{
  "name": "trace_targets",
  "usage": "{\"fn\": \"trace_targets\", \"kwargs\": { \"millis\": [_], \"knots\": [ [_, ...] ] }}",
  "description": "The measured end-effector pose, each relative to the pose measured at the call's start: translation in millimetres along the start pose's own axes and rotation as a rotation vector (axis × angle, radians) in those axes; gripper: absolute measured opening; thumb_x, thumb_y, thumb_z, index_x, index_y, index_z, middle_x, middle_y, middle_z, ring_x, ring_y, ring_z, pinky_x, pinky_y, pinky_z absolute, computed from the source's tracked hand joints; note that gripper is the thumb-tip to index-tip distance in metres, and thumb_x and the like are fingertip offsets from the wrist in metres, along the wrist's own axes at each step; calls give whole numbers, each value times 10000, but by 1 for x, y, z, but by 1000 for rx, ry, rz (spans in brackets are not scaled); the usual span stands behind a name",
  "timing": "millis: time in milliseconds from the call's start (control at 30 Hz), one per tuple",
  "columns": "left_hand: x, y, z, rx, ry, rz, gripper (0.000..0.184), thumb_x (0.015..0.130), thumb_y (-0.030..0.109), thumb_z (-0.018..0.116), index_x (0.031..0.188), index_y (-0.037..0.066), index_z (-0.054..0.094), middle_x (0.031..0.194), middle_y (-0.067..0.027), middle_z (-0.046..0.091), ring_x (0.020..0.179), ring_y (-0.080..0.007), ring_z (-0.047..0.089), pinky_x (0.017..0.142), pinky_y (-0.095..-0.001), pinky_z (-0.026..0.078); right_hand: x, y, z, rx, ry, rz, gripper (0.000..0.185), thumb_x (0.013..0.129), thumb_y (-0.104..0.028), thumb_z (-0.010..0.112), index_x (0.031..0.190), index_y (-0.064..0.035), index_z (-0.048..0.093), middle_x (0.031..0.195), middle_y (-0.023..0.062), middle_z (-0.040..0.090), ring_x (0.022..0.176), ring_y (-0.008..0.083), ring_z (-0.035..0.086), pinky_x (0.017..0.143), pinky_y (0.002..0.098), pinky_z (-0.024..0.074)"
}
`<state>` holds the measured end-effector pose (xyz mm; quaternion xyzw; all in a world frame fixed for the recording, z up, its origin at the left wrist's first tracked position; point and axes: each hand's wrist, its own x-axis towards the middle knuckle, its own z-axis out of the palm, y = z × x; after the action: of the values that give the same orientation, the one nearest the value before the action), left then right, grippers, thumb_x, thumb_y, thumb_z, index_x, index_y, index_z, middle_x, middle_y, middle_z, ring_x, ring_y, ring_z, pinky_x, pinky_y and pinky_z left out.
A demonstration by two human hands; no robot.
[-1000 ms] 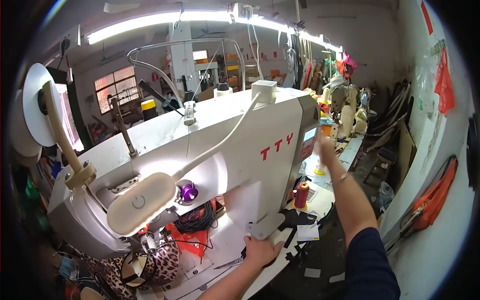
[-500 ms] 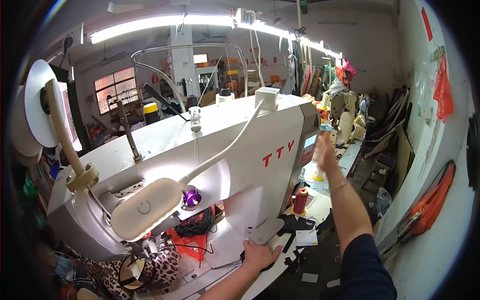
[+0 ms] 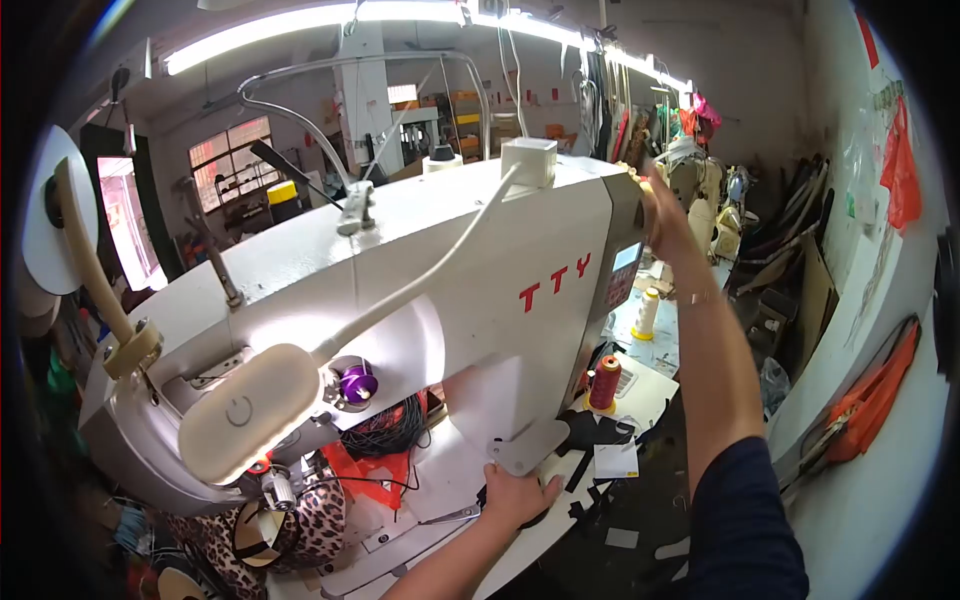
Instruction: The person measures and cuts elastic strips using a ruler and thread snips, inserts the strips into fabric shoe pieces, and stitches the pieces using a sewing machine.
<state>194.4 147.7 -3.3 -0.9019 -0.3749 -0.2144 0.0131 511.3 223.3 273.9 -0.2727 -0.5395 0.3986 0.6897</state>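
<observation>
Sewing machine [image 3: 470, 330], white with red TTY letters, stands on a pale table [image 3: 455, 475]; at its base, the left hand [image 3: 517, 496] rests, thumb spread from fingers. Farther, the right hand [image 3: 668, 222] has risen past the display [image 3: 627, 258]; I cannot tell its fingers' state. Past the table's edge, scrap-strewn floor [image 3: 650, 500] reaches toward the wall [image 3: 850, 385].

White table [image 3: 450, 466], bearing a sewing machine [image 3: 500, 330], upright red thread cone [image 3: 605, 383], scissors [image 3: 455, 515], red plastic [image 3: 388, 485]
</observation>
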Motion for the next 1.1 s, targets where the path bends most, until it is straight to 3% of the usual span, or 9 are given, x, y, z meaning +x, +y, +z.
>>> {"fn": "trace_targets", "kwargs": {
  "millis": [100, 267, 467, 633, 733, 833, 900, 1000, 1100],
  "knots": [
    [-1, 0, 4, 42, 15, 8, 534, 752, 517, 552, 1036, 73, 638, 1126, -118, 527, 995, -297, 496, 745, -430, 334, 24, -13, 18, -240, 158, 336, 506, 868, -497, 515, 1064, -35, 582, 957, 95, 636, 822, 188, 619, 693, 318, 509],
    [0, -2, 3, 19, 80, 21, 532, 752, 510, 555, 1052, 77, 628, 1128, -119, 524, 1003, -298, 492, 741, -430, 341, -24, 47, 21, 209, 215, -221, 532, 886, -482, 487, 1232, -78, 498, 1159, 70, 583, 1036, 210, 561, 914, 352, 432],
    [-1, 1, -2, -6, 23, 4, 519, 744, 488, 573, 1067, 83, 610, 1114, -111, 536, 964, -288, 519, 734, -432, 344, 5, 12, -5, 52, 120, -8, 638, 841, -608, 466, 1141, -54, 567, 1046, 93, 631, 917, 205, 605, 818, 349, 479],
    [0, 2, -3, 28, 84, 2, 522, 744, 491, 571, 1084, 96, 603, 1111, -110, 541, 984, -276, 523, 739, -439, 340, 7, 3, 23, -96, 312, 10, 426, 837, -404, 598, 1059, -40, 598, 959, 89, 640, 842, 206, 609, 778, 337, 484],
    [-1, -1, 0, -3, 61, 22, 543, 741, 488, 578, 1118, 97, 581, 1112, -111, 536, 974, -281, 522, 734, -441, 338, -35, 51, 16, 376, 104, -130, 444, 926, -379, 464, 1234, -61, 491, 1180, 67, 568, 1057, 203, 546, 906, 357, 429],
    [-1, -3, 3, -12, 118, 35, 529, 744, 479, 582, 1109, 96, 583, 1112, -117, 532, 970, -284, 521, 738, -442, 339, -37, 63, -6, -183, 160, -399, 422, 938, -398, 432, 1177, -65, 532, 1108, 65, 601, 988, 182, 574, 894, 345, 439],
    [-1, -1, 2, -21, 110, 22, 515, 747, 478, 579, 1085, 90, 595, 1097, -121, 539, 961, -286, 523, 740, -441, 340, -2, 33, -29, 192, 159, -39, 551, 886, -472, 491, 1224, -37, 485, 1113, 83, 604, 987, 190, 595, 893, 331, 459],
    [-3, -1, 2, -24, 92, 10, 495, 751, 475, 576, 1042, 76, 612, 1060, -130, 554, 935, -289, 528, 739, -438, 341, 14, -22, 33, -243, 173, 276, 470, 832, -514, 558, 1020, -87, 607, 918, 45, 638, 772, 175, 599, 704, 309, 490],
    [0, 1, -3, -27, -6, -13, 534, 747, 484, 571, 1083, 69, 587, 1108, -136, 536, 1000, -296, 496, 775, -430, 335, 19, -15, 30, -249, 298, 174, 406, 812, -436, 602, 998, -75, 614, 908, 48, 639, 754, 174, 597, 701, 298, 485]
  ]
}}
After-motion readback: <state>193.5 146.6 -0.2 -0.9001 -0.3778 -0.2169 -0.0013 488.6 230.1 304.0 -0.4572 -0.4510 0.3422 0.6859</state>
